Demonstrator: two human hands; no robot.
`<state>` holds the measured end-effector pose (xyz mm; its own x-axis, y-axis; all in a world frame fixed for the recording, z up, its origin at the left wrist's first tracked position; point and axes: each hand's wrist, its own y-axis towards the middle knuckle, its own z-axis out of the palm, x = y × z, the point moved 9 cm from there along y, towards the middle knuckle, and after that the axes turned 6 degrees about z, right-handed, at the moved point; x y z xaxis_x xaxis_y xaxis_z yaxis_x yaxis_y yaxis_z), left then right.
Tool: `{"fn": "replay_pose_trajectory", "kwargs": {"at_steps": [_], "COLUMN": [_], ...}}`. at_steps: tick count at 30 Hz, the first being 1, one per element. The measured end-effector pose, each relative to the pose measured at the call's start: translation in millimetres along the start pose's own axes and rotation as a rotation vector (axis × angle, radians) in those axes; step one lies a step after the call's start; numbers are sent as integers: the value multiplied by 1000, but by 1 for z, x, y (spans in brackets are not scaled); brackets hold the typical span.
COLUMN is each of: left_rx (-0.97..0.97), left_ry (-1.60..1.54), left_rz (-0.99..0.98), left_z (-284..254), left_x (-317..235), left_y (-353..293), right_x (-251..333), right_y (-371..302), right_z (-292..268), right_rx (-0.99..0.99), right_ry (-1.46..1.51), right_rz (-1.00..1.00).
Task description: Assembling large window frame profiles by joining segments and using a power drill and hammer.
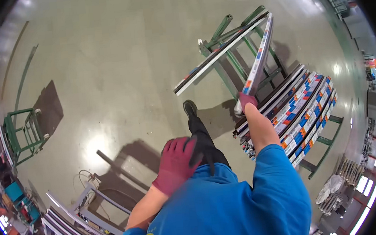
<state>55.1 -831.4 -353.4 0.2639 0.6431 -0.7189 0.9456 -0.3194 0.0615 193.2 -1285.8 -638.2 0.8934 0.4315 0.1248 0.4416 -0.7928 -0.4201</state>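
**Long white bar [261,50] gripped by one end**

The left hand [176,163] hangs before the waist; I cannot tell whether its fingers are apart. The right hand [247,100] has its fingers clamped on the bar's near end. With one-ended support, the bar could twist or dip. Stacked profiles [305,107] lie beside that forearm, so a sideways swing might scuff them. Farther out, its tip could knock the strips [218,59] on the green rack [222,27].
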Motion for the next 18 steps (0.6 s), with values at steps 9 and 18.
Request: {"fn": "replay_pose_trajectory", "kwargs": {"at_steps": [9,18], "left_rx": [128,-294], "left_ry": [29,136], "left_rz": [-294,171], "left_z": [-38,-84], "left_x": [-16,-147], "left_y": [-168,-38], "right_x": [35,130], "right_y": [-240,-381], "right_z": [-99,-117], "right_rx": [1418,1404], "right_ry": [1421,1094], "right_rz": [-25,42]}}
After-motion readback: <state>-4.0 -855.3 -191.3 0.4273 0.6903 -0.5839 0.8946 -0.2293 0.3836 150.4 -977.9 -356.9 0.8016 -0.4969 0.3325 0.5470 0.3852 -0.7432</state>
